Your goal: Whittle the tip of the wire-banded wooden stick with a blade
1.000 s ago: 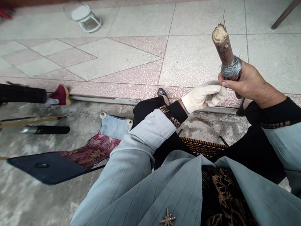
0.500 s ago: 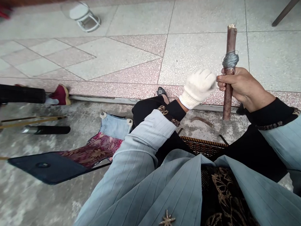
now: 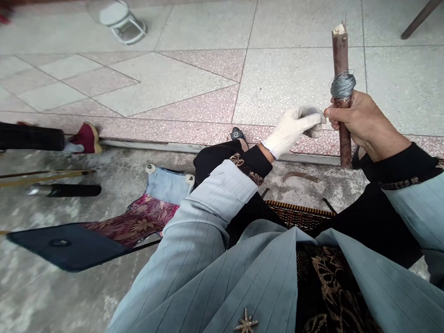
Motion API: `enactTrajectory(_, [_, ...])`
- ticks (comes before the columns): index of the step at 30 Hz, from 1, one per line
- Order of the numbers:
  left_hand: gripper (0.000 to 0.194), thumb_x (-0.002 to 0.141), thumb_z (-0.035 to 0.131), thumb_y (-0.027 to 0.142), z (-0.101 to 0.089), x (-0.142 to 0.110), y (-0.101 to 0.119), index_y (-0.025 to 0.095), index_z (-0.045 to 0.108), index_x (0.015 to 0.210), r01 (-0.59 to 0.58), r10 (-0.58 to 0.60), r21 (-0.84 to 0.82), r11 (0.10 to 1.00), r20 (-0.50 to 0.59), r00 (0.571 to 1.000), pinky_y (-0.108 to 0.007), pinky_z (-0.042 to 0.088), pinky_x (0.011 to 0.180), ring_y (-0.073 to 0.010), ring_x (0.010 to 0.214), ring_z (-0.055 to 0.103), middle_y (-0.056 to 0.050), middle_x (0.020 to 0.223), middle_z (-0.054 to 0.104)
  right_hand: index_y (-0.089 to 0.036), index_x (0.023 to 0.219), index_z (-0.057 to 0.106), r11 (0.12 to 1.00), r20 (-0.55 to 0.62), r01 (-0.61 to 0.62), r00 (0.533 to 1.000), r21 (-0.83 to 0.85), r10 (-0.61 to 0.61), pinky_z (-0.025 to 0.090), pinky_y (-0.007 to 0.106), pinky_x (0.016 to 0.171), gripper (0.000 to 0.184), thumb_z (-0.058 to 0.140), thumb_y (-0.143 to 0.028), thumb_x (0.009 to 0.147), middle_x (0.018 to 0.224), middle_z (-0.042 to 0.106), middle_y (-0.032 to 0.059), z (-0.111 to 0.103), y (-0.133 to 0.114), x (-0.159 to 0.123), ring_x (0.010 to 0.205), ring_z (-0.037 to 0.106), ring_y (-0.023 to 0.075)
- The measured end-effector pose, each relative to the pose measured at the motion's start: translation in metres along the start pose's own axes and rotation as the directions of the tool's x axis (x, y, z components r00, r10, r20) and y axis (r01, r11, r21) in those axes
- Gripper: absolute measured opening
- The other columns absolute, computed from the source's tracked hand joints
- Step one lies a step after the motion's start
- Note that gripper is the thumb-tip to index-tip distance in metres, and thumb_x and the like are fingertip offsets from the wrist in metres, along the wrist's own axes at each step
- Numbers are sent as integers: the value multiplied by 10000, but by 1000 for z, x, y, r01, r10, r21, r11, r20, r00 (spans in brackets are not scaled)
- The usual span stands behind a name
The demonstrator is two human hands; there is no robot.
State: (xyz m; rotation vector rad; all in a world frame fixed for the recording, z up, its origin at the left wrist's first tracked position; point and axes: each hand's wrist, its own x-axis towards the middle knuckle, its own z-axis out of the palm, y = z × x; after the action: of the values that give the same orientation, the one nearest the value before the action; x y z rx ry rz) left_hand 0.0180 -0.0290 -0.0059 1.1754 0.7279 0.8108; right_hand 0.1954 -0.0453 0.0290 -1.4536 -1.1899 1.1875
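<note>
Right hand (image 3: pixel 362 124), bare, was wrapped around a brown, bark-covered wooden stick (image 3: pixel 341 54), fingers closed tight on its middle, stick held nearly upright at far right with the pale cut end on top and the lower end down near the floor step. Just above the fist sat a coil of thin grey metal wire (image 3: pixel 342 84) wound round the stick, so the fist likely served as a stop under the coil. Left hand (image 3: pixel 294 127), in a white knit glove, reached across with fingertips pinched shut right against the right thumb, apparently on a wire end, though the strand itself was too thin to see. Both sleeves were pale blue pinstripe over black cuffs. Below, near the knees, a dark woven basket (image 3: pixel 296 215). Near left lay a dark blue flat pad (image 3: pixel 64 243) with floral red fabric (image 3: pixel 138 222). Far left, long sticks (image 3: pixel 43 177) and a red shoe (image 3: pixel 85 138). Floor was grey and pink terrazzo tiles (image 3: pixel 196 73) far, rough concrete (image 3: pixel 39 296) near; a white stool (image 3: pixel 120 19) at far left.
</note>
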Motion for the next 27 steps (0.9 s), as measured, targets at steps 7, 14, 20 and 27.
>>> enactTrajectory(7, [152, 1008, 674, 139, -3, 4, -1, 186, 661, 864, -94, 119, 346, 934, -50, 992, -266, 531, 730, -85, 689, 607, 23, 796, 652, -280, 831, 538, 996, -3, 16, 1000, -85, -17, 408, 388, 631, 390, 856, -64, 769, 733, 516, 3, 1, 2, -1, 662, 469, 187])
enactTrajectory(14, [97, 988, 680, 155, -5, 8, -11, 221, 715, 926, -198, 377, 784, 588, -49, 925, -350, 529, 853, -182, 855, 672, -20, 869, 714, -289, 805, 513, 994, -88, 39, 995, -103, -48, 396, 396, 629, 377, 838, -102, 764, 729, 491, 5, 9, 3, -2, 663, 464, 198])
enactTrajectory(20, [82, 1000, 680, 208, -6, 3, -6, 197, 744, 950, -123, 158, 390, 913, -60, 986, -287, 561, 778, -110, 741, 651, 3, 833, 713, -298, 824, 539, 998, -28, 24, 999, -60, -25, 397, 435, 708, 422, 949, -218, 763, 738, 520, 20, 5, -1, -4, 710, 440, 210])
enactTrajectory(27, [220, 1060, 684, 274, -6, 1, 0, 176, 698, 862, 141, -134, -132, 981, 57, 989, -258, 565, 645, -64, 577, 566, 22, 721, 647, -283, 816, 557, 989, -4, 44, 999, -142, -45, 388, 413, 705, 382, 902, -126, 856, 723, 518, 2, 3, -7, -6, 695, 431, 186])
